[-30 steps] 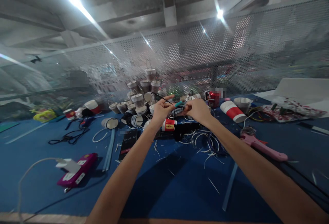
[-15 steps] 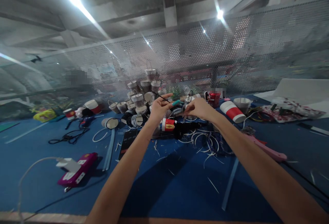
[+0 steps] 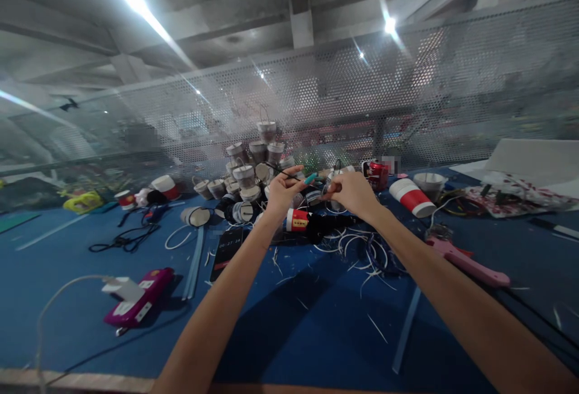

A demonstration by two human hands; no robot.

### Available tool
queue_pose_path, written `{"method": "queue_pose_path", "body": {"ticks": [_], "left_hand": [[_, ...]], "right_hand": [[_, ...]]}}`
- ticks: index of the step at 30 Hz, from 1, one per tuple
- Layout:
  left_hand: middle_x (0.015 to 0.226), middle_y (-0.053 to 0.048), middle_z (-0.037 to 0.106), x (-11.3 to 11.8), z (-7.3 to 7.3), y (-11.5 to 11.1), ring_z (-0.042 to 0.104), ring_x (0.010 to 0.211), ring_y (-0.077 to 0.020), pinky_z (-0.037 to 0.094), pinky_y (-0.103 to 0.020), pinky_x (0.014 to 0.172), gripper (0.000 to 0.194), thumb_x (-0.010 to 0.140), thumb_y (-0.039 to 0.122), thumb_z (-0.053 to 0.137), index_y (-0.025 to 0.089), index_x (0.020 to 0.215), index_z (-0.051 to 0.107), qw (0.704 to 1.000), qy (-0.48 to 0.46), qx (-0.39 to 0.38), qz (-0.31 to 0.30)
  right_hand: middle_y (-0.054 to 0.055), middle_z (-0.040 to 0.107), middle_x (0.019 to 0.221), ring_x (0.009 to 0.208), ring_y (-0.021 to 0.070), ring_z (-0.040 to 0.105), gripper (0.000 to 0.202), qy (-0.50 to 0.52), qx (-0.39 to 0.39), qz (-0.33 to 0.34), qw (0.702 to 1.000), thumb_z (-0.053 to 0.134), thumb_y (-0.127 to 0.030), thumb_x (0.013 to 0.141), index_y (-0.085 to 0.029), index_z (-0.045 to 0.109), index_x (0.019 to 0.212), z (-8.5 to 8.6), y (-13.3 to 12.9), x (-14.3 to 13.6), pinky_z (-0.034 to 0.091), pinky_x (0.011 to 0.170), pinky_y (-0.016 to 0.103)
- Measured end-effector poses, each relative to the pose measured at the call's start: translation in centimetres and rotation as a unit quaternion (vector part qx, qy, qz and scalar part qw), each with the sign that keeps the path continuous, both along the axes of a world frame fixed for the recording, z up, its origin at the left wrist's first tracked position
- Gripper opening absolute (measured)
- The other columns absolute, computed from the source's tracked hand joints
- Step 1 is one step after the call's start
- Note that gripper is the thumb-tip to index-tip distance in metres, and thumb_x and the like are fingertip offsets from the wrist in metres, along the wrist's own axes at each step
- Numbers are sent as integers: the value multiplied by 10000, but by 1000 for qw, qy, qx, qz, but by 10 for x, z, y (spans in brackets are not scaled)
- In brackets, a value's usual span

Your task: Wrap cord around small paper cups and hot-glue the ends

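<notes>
Purple plastic marked the left of the view, where a power strip (image 3: 141, 300) bearing a white plug (image 3: 124, 289) lay on the blue tabletop (image 3: 136, 355). To its right, a tangled black cable (image 3: 121, 242), clear strips (image 3: 195, 264) and a phone (image 3: 225, 254) with a lit display rested on the same surface. Behind these, small pale-topped cups (image 3: 244, 175) were stacked in a heap.

Near the centre, the left hand (image 3: 281, 196) was raised with index finger and thumb extended and their tips slightly parted. A thin black strand (image 3: 277, 168) ran across these fingers toward the right hand; how firmly it was gripped could not be told. A teal piece (image 3: 310, 178) showed at the thumb's end. Below, a red-and-white cup (image 3: 297, 220) lay beside a black object (image 3: 328, 225).

The right hand (image 3: 351, 192) was palm down, its fingers curled and its thumb and index tips drawn close together at a small greyish piece (image 3: 326, 186), too blurred to identify or to confirm as held. Farther right, white offcuts (image 3: 368, 249), a larger red-banded cup (image 3: 411, 197) and a pink-handled glue gun (image 3: 473, 263) lay on the tabletop.
</notes>
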State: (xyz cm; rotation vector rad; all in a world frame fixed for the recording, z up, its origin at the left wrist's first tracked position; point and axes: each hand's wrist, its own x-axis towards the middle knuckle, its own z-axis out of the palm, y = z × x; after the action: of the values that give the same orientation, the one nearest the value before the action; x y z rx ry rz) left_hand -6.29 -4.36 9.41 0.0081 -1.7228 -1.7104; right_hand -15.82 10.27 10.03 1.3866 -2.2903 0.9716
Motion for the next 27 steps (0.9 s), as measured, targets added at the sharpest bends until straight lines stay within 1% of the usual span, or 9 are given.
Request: {"method": "queue_pose_path", "body": {"ticks": [3,5,7,11,14,17,20,24,27], "left_hand": [[590,-3,662,0,1,-2,640,620,-141,486,-271,681,503,542,254,755,116,989,571,1000,-5,-2,15],[594,1,664,0,1,-3,642,612,-142,492,-280,684,492,545,245,752,124,986,568,1000,2,4,16],[589,12,662,1,2,-5,644,605,-138,496,-284,691,476,552,236,747,130,980,567,1000,12,12,11],[583,13,664,2,4,-3,649,608,-138,499,-265,676,467,555,222,745,126,976,569,1000,16,12,-6],[589,0,672,2,4,1,653,610,-142,503,-258,661,481,548,218,751,122,981,566,1000,-1,1,-12],[631,-12,684,3,5,4,653,609,-139,511,-262,661,467,555,226,749,123,973,567,1000,1,7,-15],[627,5,676,4,9,4,649,597,-127,517,-259,657,436,565,227,744,139,954,568,999,47,24,4],[582,35,649,8,17,6,646,595,-120,525,-259,659,394,577,217,736,151,927,566,992,106,59,37],[559,47,631,9,22,12,652,621,-126,527,-260,672,368,588,204,729,153,916,569,986,133,91,47]], "right_hand": [[12,635,587,571,137,562,122,7,-9,-9,1000,663,-255,641,-173,619,561,0,-1,2,347,515,241],[18,634,579,570,141,569,152,-11,-12,17,1000,670,-283,641,-173,615,552,0,-1,2,364,517,244],[23,644,588,551,136,579,144,-67,-14,79,995,660,-297,659,-172,633,593,0,0,2,398,525,247],[41,684,678,520,133,606,101,-208,11,199,958,614,-243,695,-173,684,714,1,3,-2,465,551,268],[50,680,645,593,175,628,68,-183,22,149,972,637,-200,648,-182,700,667,4,5,-4,473,583,299],[52,669,620,640,199,626,67,-129,14,115,985,663,-248,627,-190,695,616,9,8,-7,465,603,316],[74,677,731,703,216,622,251,-147,15,144,978,704,-376,577,-177,693,731,11,13,-13,476,637,330],[150,588,1098,980,310,548,767,-169,71,137,973,796,-402,383,-149,596,1078,0,15,-23,449,815,422],[116,554,1165,1057,279,508,865,-209,82,238,945,793,-368,407,-187,497,1199,-18,5,-25,426,870,409]]}}
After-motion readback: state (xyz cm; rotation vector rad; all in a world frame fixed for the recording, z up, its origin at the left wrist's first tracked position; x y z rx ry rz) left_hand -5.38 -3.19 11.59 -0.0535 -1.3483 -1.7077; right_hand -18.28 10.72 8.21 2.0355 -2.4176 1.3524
